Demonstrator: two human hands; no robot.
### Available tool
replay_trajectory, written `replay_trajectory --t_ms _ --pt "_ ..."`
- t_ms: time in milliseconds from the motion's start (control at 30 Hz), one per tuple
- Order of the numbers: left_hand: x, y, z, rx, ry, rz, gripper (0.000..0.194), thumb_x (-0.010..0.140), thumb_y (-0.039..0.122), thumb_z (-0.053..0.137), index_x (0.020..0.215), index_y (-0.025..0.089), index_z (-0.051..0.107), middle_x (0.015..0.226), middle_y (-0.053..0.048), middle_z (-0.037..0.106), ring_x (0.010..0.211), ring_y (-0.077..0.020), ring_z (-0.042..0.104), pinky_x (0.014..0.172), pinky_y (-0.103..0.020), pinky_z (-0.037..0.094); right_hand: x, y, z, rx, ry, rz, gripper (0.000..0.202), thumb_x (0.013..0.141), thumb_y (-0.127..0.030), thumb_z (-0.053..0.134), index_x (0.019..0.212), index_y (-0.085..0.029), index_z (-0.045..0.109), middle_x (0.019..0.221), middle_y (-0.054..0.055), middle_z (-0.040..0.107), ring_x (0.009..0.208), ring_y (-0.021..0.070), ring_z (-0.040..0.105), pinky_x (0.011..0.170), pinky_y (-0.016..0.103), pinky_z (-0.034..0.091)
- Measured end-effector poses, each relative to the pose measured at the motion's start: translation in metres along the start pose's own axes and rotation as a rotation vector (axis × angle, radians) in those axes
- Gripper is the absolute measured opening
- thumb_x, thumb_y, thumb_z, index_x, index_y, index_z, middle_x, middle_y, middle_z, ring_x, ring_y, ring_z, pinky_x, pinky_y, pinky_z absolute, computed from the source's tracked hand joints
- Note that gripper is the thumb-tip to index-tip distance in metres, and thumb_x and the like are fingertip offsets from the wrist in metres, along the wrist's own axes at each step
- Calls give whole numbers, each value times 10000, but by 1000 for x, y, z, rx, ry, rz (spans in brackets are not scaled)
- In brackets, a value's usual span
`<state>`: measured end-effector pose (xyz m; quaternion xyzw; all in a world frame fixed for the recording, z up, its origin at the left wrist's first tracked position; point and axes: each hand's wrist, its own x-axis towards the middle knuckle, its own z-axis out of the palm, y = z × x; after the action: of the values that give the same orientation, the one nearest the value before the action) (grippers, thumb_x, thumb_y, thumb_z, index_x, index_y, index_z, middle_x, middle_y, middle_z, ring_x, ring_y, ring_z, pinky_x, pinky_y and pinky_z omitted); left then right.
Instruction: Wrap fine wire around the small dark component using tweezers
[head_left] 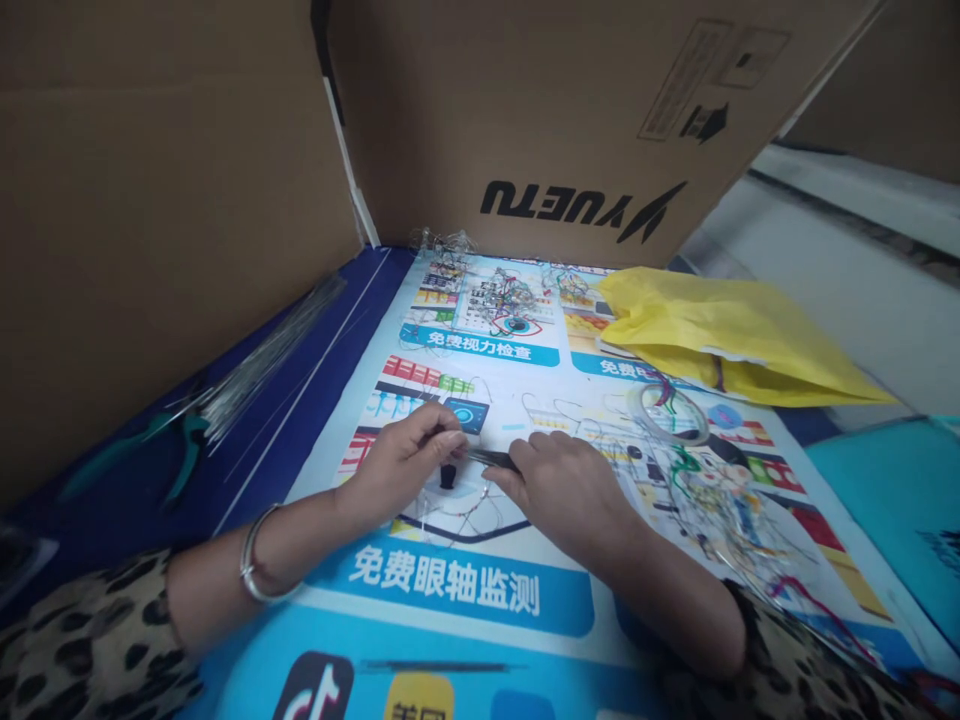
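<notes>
My left hand point(409, 455) and my right hand point(562, 490) meet over a printed blue poster point(465, 590) on the table. Between them they pinch a thin dark tool or bundle of wire point(491, 458), the fingertips of both closed on it. A small dark piece point(448, 476) hangs below the left fingers. Thin bent wire loops point(465, 515) lie on the poster just under the hands. A silver bangle point(255, 560) is on my left wrist.
Teal-handled pliers point(176, 445) and a sheaf of straight silver wires point(270, 355) lie at left. A tape roll point(673, 412), a yellow plastic bag point(720, 335) and heaps of wired pieces point(739, 510) are at right. Cardboard walls point(540, 110) stand behind.
</notes>
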<state>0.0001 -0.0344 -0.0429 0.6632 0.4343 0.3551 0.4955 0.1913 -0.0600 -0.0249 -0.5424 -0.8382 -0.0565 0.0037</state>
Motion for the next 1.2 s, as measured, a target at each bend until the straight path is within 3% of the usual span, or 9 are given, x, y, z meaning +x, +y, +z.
replay_trajectory --t_ms 433,867,1200 --pt "4 5 -3 -191 21 -137 134 873 291 443 811 176 470 726 1 609 705 -117 576 683 -256 473 2 7 18 55 153 -25 399 855 -507 383 722 -177 563 688 50 571 695 173 493 619 290 265" --pt "7 1 -9 29 18 59 142 859 284 468 799 174 535 826 -24 533 797 -138 504 741 -267 401 8 4 17 91 77 2 397 861 -509 360 755 -184 561 727 53 578 723 188 487 636 298 253" --pt "8 1 -10 132 22 83 145 845 257 491 748 180 566 765 -8 496 757 -133 488 721 -266 383 9 4 17 50 30 -23 436 861 -529 345 727 -175 562 663 45 579 646 166 508 562 280 233"
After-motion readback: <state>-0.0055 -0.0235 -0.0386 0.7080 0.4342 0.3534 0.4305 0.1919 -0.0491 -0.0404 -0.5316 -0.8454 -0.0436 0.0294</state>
